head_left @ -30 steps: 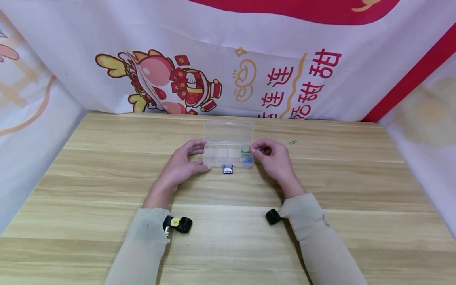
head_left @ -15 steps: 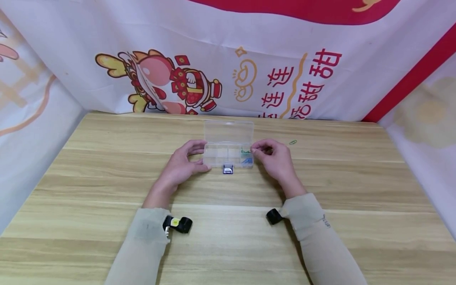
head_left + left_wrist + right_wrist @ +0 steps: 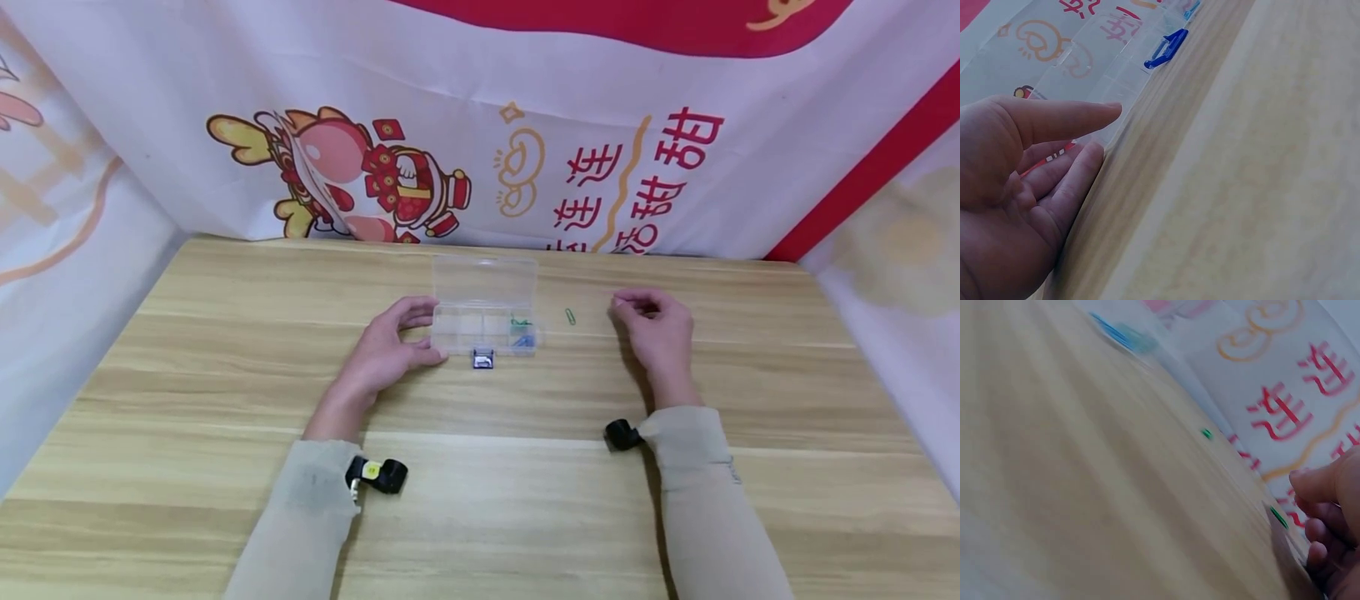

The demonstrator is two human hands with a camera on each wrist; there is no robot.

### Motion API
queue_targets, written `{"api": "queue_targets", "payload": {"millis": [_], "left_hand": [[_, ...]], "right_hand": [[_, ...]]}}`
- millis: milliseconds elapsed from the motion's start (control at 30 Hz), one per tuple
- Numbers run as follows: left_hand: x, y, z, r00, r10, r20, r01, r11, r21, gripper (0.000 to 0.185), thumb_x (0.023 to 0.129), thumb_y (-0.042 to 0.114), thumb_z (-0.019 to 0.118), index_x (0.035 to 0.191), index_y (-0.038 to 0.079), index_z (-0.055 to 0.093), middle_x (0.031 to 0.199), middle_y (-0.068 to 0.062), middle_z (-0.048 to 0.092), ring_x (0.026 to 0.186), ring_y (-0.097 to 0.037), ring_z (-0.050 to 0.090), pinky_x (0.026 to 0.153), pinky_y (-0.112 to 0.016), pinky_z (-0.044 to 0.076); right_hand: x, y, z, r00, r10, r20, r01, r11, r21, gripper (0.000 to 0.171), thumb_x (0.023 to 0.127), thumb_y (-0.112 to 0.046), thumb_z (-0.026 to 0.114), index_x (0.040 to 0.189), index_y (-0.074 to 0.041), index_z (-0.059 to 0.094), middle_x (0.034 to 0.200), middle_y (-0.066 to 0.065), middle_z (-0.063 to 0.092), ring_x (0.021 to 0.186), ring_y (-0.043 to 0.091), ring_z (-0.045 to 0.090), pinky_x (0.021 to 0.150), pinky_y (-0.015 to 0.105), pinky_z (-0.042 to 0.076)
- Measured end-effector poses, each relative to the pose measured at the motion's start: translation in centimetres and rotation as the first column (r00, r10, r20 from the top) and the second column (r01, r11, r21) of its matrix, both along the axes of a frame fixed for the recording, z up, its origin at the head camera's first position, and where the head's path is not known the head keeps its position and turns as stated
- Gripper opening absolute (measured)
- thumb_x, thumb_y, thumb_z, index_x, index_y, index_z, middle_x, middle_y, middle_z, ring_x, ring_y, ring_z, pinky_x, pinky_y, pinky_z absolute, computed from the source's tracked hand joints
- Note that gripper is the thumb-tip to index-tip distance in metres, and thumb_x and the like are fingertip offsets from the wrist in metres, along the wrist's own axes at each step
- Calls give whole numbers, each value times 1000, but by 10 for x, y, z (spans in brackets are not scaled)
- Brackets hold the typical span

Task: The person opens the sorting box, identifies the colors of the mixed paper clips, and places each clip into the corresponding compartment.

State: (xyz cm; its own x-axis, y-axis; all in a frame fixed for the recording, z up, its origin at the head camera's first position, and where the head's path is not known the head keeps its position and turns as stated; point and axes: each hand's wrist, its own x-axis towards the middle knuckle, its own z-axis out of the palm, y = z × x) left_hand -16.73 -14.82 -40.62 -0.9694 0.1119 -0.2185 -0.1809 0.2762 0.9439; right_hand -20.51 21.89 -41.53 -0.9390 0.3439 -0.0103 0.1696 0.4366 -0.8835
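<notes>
Fumbling a clip at the table's far edge

Judging from where things lie, we think the main risk sits at the right hand [image 3: 656, 329], right of centre in the head view. A thin green clip [image 3: 1279, 517] lies flat on the table [image 3: 225, 350] just beside its fingertips, and a flat wire like that could skid away or flick off if the nails scrape it. A second clip [image 3: 570, 316] lies between that hand and the box [image 3: 450, 333], where a sweeping wrist might knock it. The box is light and open, so a nudge could also slide it and spill the clips inside.

The right hand's fingers are curled in, thumb close over them; we cannot tell whether they already pinch the clip or only touch it. The left hand [image 3: 386, 350], at mid-frame, lies loosely spread, thumb and fingertips resting against the box's left end.
</notes>
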Motion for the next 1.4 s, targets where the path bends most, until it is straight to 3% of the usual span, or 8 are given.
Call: {"api": "queue_targets", "payload": {"millis": [133, 267, 367, 600, 900, 1133, 1400], "left_hand": [[0, 0, 1, 1000, -2, 3, 2, 1000, 3, 82, 83, -9, 83, 156, 16, 53, 159, -11, 55, 146, -30, 55, 119, -37, 55], [0, 0, 1, 1000, 2, 3, -2, 1000, 3, 83, 83, -9, 83, 156, 16, 53, 158, -11, 55, 145, -30, 56, 118, -37, 55], [0, 0, 1, 1000, 3, 4, -3, 1000, 3, 82, 83, -9, 83, 155, 16, 53, 158, -11, 56, 145, -30, 56, 118, -37, 56], [-1, 0, 0, 1000, 3, 6, -3, 1000, 6, 82, 83, -9, 84, 155, 17, 54, 159, -10, 55, 145, -29, 56, 118, -37, 56], [-1, 0, 0, 1000, 5, 0, -5, 1000, 0, 82, 82, -9, 84, 154, 16, 54, 158, -10, 56, 145, -29, 55, 117, -37, 56], [-1, 1, 1, 1000, 4, 1, -4, 1000, -4, 81, 83, -9, 83, 155, 16, 54, 157, -10, 56, 145, -29, 56, 117, -37, 56], [0, 2, 3, 1000, 5, 2, -5, 1000, -3, 81, 83, -9, 84, 155, 15, 54, 157, -10, 57, 145, -29, 55, 118, -36, 56]], "right_hand": [[-2, 12, 1, 998, -59, 4, 59, 998, 14, 27, 100, -23, 77, 124, -11, 79, 105, -5, 70, 96, 6, 59, 83, 17, 50], [-5, 16, -1, 999, 14, 38, -19, 992, 126, 31, 103, -25, 73, 129, -9, 77, 120, 8, 74, 103, 13, 61, 89, 21, 49], [-6, 16, -3, 996, 81, 36, -87, 971, 221, 33, 104, -25, 70, 132, -7, 75, 126, 15, 73, 109, 22, 62, 94, 29, 48], [-5, 14, -2, 994, 107, 9, -104, 951, 292, 27, 105, -17, 68, 125, -3, 77, 122, 19, 69, 111, 31, 61, 94, 34, 47], [-7, 13, -3, 997, 60, 54, -74, 950, 303, 21, 104, -18, 68, 115, -2, 76, 119, 17, 63, 107, 31, 58, 88, 32, 44], [-6, 13, -3, 996, 72, 48, -83, 954, 287, 19, 104, -17, 68, 114, -2, 75, 115, 16, 66, 102, 29, 58, 86, 31, 45], [-4, 15, 0, 992, 85, 95, -99, 983, 152, 25, 108, -26, 66, 122, -6, 72, 117, 11, 67, 105, 23, 57, 89, 29, 47]]}}
